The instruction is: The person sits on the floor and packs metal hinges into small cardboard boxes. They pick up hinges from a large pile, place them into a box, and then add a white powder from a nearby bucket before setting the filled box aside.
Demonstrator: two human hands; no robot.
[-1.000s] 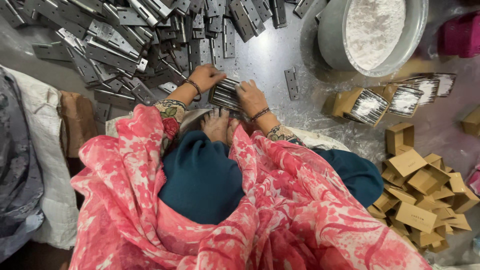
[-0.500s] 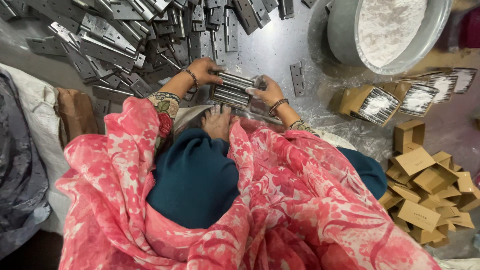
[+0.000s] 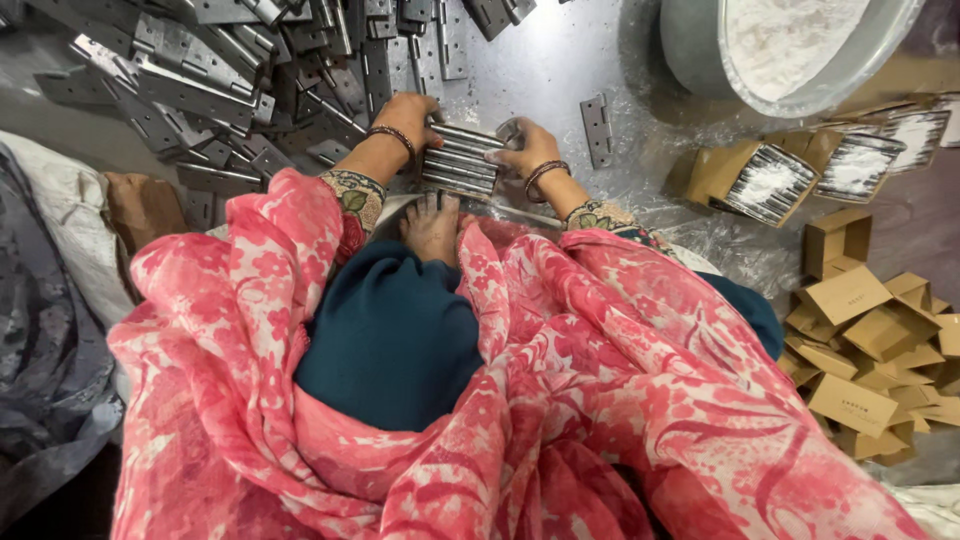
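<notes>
A stack of grey metal hinges [image 3: 462,160] lies on the floor just beyond my bare foot [image 3: 432,224]. My left hand [image 3: 408,115] grips the stack's left end and my right hand [image 3: 526,148] presses against its right end, so the stack is squeezed between them. Both wrists carry bangles. Behind my left hand spreads a big heap of loose hinges [image 3: 250,70]. One single hinge [image 3: 597,128] lies flat to the right of my right hand.
A grey metal basin of white powder [image 3: 790,45] stands at the back right. Filled open cartons [image 3: 760,180] lie near it, and a pile of small brown cardboard boxes [image 3: 860,340] is at the right. Dark cloth [image 3: 45,330] covers the left.
My hands have spread apart along the hinge stack, the right one shifting to its right end. The view has tilted so the basin and hinge heap sit higher in the frame.
</notes>
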